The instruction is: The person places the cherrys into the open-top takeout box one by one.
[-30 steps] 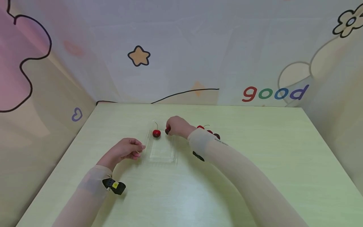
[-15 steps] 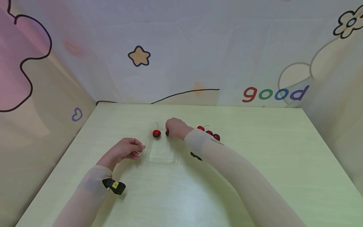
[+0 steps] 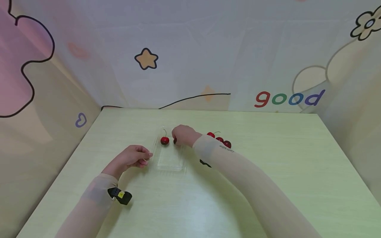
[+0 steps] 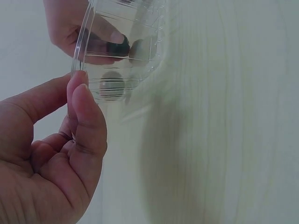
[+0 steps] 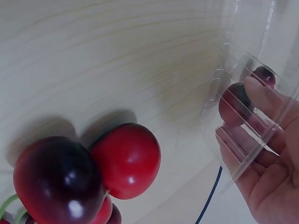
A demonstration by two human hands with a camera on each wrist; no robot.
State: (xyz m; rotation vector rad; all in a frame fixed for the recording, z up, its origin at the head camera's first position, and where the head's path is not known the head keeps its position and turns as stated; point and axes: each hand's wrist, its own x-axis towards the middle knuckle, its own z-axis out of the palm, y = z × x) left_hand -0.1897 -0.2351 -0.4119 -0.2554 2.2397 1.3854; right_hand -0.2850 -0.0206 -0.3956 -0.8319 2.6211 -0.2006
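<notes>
Two hands at a clear plastic box [image 3: 170,163] on a pale table [image 3: 190,211]

The left hand [image 3: 132,156] pinched the box's left edge; the right hand [image 3: 184,135], over the far right part, held a dark cherry [image 3: 175,141], mostly hidden by the fingers; a red cherry [image 3: 165,141], stem up, sat in the box just left of it; three more cherries [image 3: 227,144] lay to the right, partly covered by the right sleeve [image 3: 238,175]; an orange star [image 3: 146,59] marked the backdrop [image 3: 190,49].
</notes>
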